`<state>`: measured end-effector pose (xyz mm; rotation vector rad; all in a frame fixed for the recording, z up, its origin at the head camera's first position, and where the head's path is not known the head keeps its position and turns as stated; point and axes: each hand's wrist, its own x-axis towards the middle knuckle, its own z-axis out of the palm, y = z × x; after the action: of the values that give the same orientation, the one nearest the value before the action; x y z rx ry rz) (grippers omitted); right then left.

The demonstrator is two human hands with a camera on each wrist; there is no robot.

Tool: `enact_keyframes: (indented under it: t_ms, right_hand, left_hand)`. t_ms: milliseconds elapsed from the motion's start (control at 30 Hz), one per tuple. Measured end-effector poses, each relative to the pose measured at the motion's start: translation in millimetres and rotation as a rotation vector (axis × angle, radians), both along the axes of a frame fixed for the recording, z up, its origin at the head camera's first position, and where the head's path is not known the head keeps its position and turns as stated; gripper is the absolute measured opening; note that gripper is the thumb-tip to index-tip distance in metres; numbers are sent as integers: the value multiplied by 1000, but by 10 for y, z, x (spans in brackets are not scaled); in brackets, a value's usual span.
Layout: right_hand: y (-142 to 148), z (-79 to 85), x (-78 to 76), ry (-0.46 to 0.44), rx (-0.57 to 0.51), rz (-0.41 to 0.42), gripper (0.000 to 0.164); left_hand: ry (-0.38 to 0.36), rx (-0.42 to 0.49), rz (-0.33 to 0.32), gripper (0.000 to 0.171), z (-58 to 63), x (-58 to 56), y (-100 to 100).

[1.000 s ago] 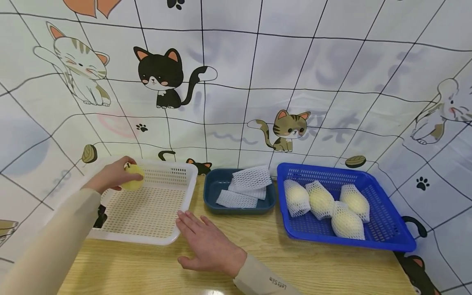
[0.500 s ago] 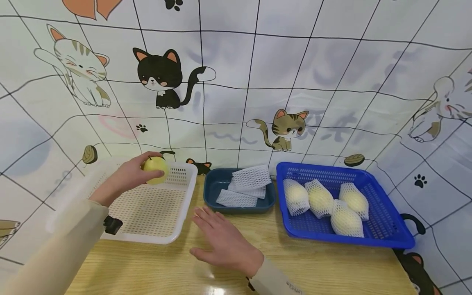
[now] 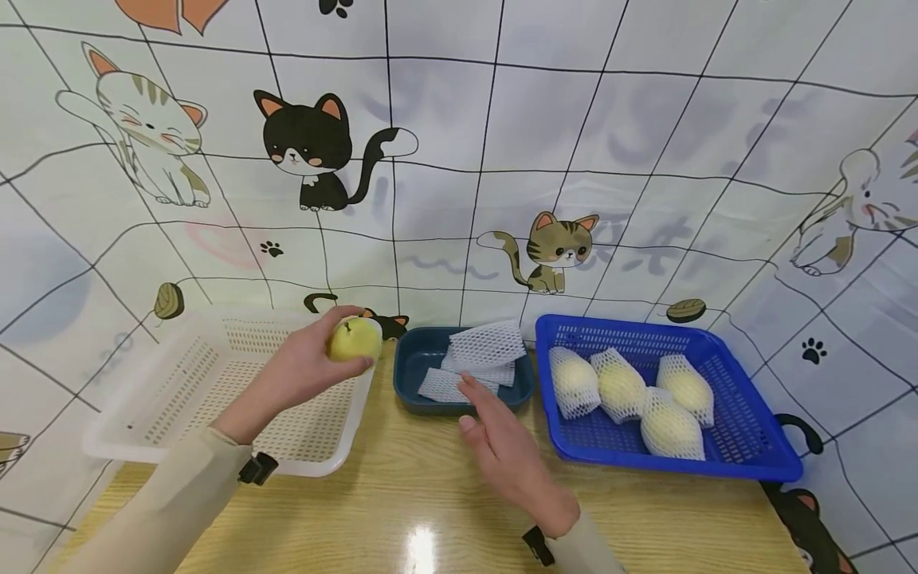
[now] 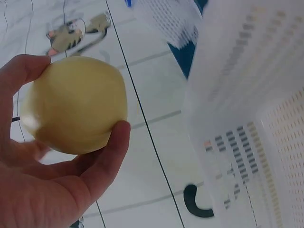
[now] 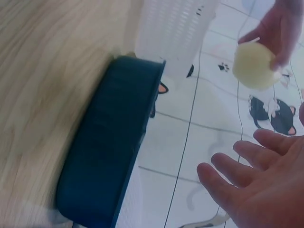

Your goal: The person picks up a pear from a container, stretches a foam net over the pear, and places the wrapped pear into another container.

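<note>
My left hand (image 3: 304, 363) grips a round yellow-green pear (image 3: 355, 340) above the right rim of the white basket (image 3: 301, 466). In the left wrist view, thumb and fingers curl round the smooth fruit (image 4: 76, 104), and its stem points left. My right hand (image 3: 509, 458) holds nothing; its fingers reach to the front edge of the small dark teal tray (image 3: 412, 375). Several white foam net sleeves (image 3: 488, 347) lie flat in that tray. In the right wrist view, the right hand's fingers (image 5: 237, 173) are spread and relaxed beside the tray's wall (image 5: 111, 137).
A blue basket (image 3: 610, 458) on the right holds several pale fruits in foam nets (image 3: 672, 426). All three containers stand on a wooden table (image 3: 402, 494) against a cat-patterned wall covering (image 3: 445, 199).
My left hand has carried the pear rightward from inside the white basket to its right rim. My right hand has moved right, from the white basket's corner to the front of the teal tray.
</note>
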<state>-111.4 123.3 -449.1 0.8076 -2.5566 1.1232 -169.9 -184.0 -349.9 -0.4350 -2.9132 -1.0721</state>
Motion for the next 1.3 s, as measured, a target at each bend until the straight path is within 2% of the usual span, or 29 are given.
enact_keyframes:
  t_ms: [100, 233, 367, 500, 767, 1000, 1133, 1300]
  right_hand:
    - [80, 11, 9, -15, -50, -28, 47]
    - [141, 35, 22, -26, -86, -59, 46]
    - [183, 45, 38, -22, -114, -71, 45]
    - [233, 41, 67, -24, -142, -82, 46]
    - [306, 13, 101, -59, -169, -74, 46]
    - [323, -102, 123, -95, -170, -55, 42]
    - [317, -180, 122, -177, -199, -34, 40]
    - [298, -277, 120, -364, -248, 20, 43]
  left_hand:
    - [19, 51, 9, 72, -34, 75, 141]
    - [85, 92, 13, 67, -118, 172, 324]
    - [139, 110, -14, 67, -218, 275, 502]
    - [150, 114, -54, 68, -315, 364, 665]
    - [122, 121, -94, 68, -578, 473, 868]
    - [88, 103, -79, 68, -798, 568, 974]
    - [43, 134, -81, 72, -910, 581, 1009]
    - [-32, 225, -106, 69, -1056, 578, 1029]
